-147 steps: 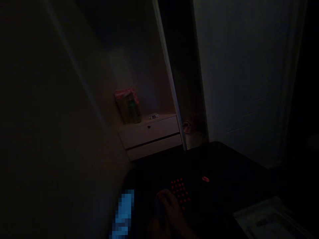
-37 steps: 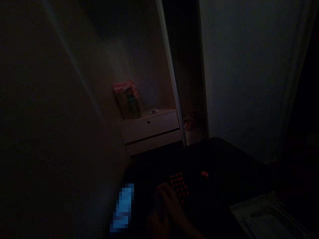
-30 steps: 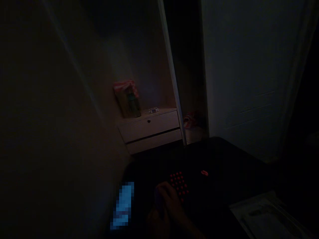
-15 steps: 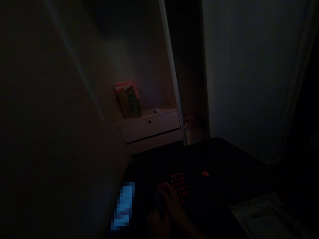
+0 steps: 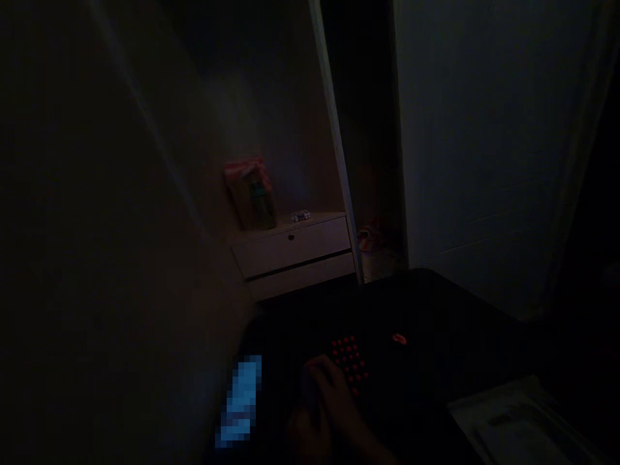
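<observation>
The room is very dark. Low in the middle my right hand (image 5: 335, 391) shows dimly, its fingers curled over a dark bluish rounded shape (image 5: 309, 387). My left hand (image 5: 309, 434) is just below and to the left, closed against the lower part of that shape. What the shape is, I cannot make out. Right behind my right hand lie rows of small red dots (image 5: 349, 357), glowing on the black surface (image 5: 416, 303). Farther right on it is a small red glowing spot (image 5: 400, 338).
A pixelated bright blue patch (image 5: 242, 400) is left of my hands. A pale flat packet or sheet (image 5: 513, 420) lies at the lower right. Beyond stand a drawer unit (image 5: 300, 248), a bottle (image 5: 263, 206) beside a red-and-white striped item (image 5: 245, 168), and a pale door panel (image 5: 484, 161).
</observation>
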Tool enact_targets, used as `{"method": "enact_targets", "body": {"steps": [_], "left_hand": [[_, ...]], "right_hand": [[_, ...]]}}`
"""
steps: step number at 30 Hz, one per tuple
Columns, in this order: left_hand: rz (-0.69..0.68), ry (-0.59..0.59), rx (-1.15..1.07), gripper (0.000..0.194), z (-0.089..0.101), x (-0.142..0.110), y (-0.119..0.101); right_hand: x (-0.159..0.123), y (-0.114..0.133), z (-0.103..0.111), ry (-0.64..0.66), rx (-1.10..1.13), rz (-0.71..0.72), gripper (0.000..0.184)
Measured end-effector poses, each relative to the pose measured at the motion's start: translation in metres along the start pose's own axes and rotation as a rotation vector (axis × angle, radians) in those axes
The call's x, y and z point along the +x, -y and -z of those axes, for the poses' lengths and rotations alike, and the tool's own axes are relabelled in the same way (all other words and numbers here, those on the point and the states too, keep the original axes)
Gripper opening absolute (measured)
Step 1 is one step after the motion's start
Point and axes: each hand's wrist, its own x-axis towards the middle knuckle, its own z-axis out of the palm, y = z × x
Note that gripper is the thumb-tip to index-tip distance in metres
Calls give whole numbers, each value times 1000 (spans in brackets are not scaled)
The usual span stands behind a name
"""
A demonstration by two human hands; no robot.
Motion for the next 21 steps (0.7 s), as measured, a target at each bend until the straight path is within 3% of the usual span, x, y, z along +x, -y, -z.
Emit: {"method": "enact_targets", "body": {"steps": [21], "left_hand": [[17,-30,22,37,2,0,-6]], "right_hand": [[-2,4,0,-6,-21,-11,19]]}}
